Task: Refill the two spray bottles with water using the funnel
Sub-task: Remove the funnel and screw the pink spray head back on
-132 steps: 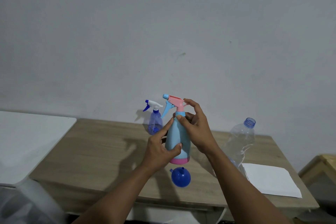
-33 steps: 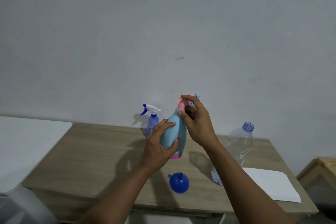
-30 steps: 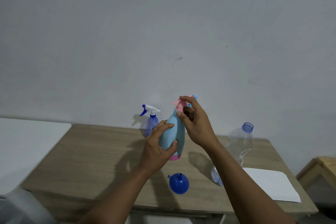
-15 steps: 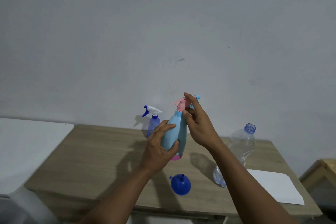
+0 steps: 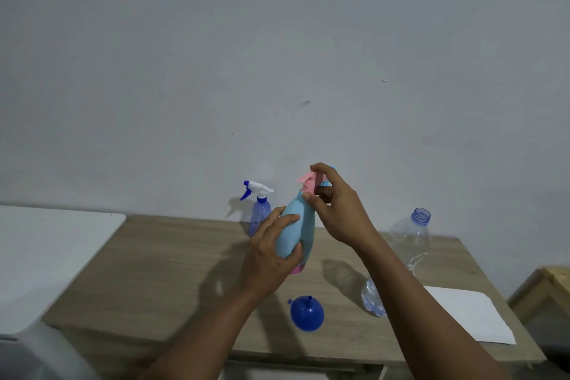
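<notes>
I hold a light blue spray bottle [image 5: 298, 230] with a pink base above the wooden table [image 5: 160, 268], tilted a little. My left hand [image 5: 271, 256] wraps its body. My right hand [image 5: 336, 207] pinches its pink spray head [image 5: 306, 179] at the neck. A small clear blue spray bottle [image 5: 258, 212] with a white and blue trigger stands behind, near the wall. A blue funnel [image 5: 306, 313] lies on the table with its spout up, below the held bottle. A clear plastic water bottle [image 5: 410, 241] without a cap stands to the right, partly hidden by my right forearm.
A white sheet [image 5: 465, 313] lies on the table's right end. A white surface [image 5: 46, 250] adjoins the table on the left. A wooden piece of furniture [image 5: 552, 287] sits at the far right. The grey wall runs close behind the table.
The light blue bottle has been lifted off the table and tilted since the earliest frame. Its pink head has turned from pointing left to pointing right under my right hand's fingers.
</notes>
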`<state>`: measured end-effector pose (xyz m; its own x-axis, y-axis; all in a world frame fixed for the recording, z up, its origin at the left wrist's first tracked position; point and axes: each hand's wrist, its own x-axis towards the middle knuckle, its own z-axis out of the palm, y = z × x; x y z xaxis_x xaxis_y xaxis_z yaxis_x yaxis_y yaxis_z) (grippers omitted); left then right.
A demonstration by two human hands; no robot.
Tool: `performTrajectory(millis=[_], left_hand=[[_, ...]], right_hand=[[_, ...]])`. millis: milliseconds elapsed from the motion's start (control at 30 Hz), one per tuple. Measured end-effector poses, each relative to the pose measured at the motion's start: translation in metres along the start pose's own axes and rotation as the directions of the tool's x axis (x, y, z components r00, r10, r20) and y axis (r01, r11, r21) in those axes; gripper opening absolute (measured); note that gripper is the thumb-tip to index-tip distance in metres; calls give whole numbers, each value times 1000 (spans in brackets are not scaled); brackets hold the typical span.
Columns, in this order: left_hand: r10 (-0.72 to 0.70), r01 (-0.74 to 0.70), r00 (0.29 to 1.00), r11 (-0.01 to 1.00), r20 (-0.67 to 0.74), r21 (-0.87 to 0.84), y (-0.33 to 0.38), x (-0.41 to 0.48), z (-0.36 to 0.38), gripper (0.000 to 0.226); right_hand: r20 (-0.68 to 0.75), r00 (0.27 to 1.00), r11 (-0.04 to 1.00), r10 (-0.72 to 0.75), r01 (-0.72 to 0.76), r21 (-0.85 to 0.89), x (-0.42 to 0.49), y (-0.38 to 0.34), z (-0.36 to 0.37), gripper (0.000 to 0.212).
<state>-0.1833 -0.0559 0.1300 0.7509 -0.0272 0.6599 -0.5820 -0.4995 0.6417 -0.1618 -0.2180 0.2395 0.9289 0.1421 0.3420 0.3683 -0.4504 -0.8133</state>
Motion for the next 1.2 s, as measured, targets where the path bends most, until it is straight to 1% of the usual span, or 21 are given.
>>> performTrajectory(millis=[67,167,333,400,500,567,633,700,800,867,967,1033,1100,1200], left_hand=[[-1,1,1000,1000,5,4,0,-1,0,53],[5,-5,1000,1000,7,6,4,-2,0,53],[26,-26,1000,999,2,40,8,-2,-1,52],[30,-30,1000,998,6,51,8,-2,-2,52],[38,-39,999,997,14,74,5,-3,-4,52],[34,-35,999,996,11,86,5,-4,-4,54],[30,-30,1000,995,9,93,7,-7,-2,55],[30,-31,1000,995,10,98,9,-8,-1,55],[22,-23,1000,994,9,107,11,-8,-2,56],[21,-23,1000,993,15,116,13,-8,-3,56],[13,-16,1000,991,22,135,14,-8,-2,58],[-6,4,1000,992,16,124,12,-11,-1,62],[-52,52,999,996,-5,75,12,-11,-1,69],[-240,237,970,969,-41,-62,17,-7,-2,81]], right_hand=[[-17,1000,1000,6,-6,-1,0,-1,0,43],[-49,999,996,17,-13,89,0,-2,0,44],[-116,993,990,2,14,140,-3,-3,1,49],[-104,994,990,-9,23,137,-5,-2,1,47],[-35,999,992,4,0,126,-5,-3,0,44],[-11,1000,988,14,-12,153,-6,-4,1,44],[-42,999,979,14,-5,204,-8,-5,3,45],[-104,994,972,27,-2,234,-10,-6,7,49],[-161,986,975,39,-2,221,-12,-3,12,52],[-142,990,983,23,4,185,-13,-1,11,50],[-75,997,992,22,-12,127,-12,-2,9,51],[-60,998,990,24,-16,143,-12,-4,8,51],[-64,998,985,15,-4,173,-13,-6,7,52],[-74,997,976,-15,31,215,-13,-8,3,52]])
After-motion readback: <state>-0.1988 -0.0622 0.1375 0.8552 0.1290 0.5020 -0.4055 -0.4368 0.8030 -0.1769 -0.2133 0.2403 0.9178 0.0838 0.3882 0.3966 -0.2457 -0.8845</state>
